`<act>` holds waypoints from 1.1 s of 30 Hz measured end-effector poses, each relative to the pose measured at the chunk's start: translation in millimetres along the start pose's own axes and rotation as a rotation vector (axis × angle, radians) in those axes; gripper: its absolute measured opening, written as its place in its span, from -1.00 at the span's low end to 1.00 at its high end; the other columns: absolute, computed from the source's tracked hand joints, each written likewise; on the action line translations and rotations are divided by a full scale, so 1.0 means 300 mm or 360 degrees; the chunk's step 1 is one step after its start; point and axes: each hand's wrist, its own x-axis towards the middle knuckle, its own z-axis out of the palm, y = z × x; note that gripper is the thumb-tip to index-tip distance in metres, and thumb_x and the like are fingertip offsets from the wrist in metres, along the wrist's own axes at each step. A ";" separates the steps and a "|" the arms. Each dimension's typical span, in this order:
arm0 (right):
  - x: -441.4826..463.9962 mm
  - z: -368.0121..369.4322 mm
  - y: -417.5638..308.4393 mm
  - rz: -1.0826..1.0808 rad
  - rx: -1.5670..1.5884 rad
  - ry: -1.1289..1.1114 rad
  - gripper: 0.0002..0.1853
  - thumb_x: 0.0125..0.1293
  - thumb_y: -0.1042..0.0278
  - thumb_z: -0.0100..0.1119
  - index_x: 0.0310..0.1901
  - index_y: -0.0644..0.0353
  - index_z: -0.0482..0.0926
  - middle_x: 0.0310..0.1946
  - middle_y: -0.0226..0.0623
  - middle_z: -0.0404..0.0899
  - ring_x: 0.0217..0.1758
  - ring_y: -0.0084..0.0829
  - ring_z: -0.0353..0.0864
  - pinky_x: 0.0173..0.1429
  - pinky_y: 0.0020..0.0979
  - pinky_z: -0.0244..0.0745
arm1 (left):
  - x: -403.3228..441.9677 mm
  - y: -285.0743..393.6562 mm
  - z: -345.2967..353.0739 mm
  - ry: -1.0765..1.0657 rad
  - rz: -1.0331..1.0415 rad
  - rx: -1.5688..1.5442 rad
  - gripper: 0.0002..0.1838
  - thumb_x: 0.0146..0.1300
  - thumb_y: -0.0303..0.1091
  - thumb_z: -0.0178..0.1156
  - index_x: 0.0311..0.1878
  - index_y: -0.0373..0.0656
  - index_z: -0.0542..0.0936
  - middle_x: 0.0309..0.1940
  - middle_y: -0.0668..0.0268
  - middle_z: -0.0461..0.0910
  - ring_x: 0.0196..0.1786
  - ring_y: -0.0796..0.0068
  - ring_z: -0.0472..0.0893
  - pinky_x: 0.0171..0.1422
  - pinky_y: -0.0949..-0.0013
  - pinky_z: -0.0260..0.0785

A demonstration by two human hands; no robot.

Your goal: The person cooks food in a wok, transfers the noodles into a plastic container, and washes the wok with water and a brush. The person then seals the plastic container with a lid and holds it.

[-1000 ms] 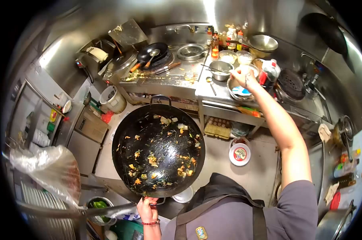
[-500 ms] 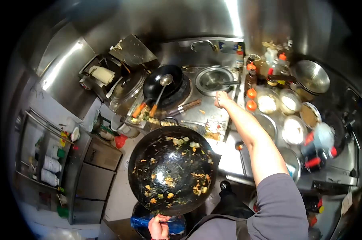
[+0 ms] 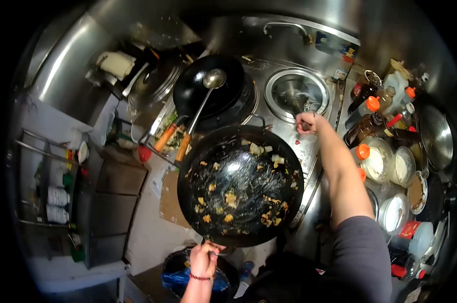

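My left hand is closed around the near loop handle of a big black wok, which it holds up over the floor and stove edge. Bits of egg, pale vegetable pieces and oily scraps cling to the wok's inside. Over the near rim of a round steel basin of water, my right hand is closed around the handle of a dark-handled utensil. The utensil's far end lies in the water and is hard to make out.
A second black wok sits on the burner with a steel ladle and another wooden-handled tool in it. Sauce bottles and seasoning bowls crowd the right. A lined bin stands below; a faucet is behind.
The black wok has moved up and right, nearer the stove, with my left hand on its handle. My right hand has closed on the utensil handle at the basin. The view has shifted.
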 end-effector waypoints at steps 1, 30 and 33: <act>0.009 0.065 0.007 -0.0097 0.0608 -0.0104 -0.81 0.01 0.53 -0.02 -0.68 0.17 0.25 -0.75 -0.36 0.31 -0.72 -0.46 0.32 -0.62 -0.49 0.37 | 0.021 -0.004 0.015 0.0015 0.0059 -0.0041 -0.96 -0.14 -0.65 -0.03 -0.59 -0.39 0.41 -0.62 0.07 0.47 -0.52 0.42 0.48 -0.45 0.58 0.27; -1.086 0.598 0.588 -0.0217 -0.0034 0.0527 -0.77 0.06 0.64 -0.02 -0.20 0.26 0.33 -0.66 -0.42 0.32 -0.77 -0.60 0.27 -0.69 -0.53 0.24 | 0.637 0.169 -0.005 -0.0578 -0.0204 0.0148 -0.87 0.00 -0.66 -0.02 -0.49 -0.17 0.37 -0.49 0.40 0.34 -0.47 0.53 0.42 -0.31 0.34 0.47; -1.107 0.651 0.614 -0.0173 -0.0158 0.0619 -0.71 0.07 0.65 -0.04 -0.12 0.27 0.33 -0.64 -0.42 0.33 -0.76 -0.61 0.27 -0.66 -0.54 0.23 | 0.675 0.166 -0.033 -0.0581 -0.0261 0.0099 -0.86 -0.01 -0.67 -0.02 -0.51 -0.17 0.36 -0.51 0.39 0.34 -0.48 0.52 0.41 -0.28 0.34 0.45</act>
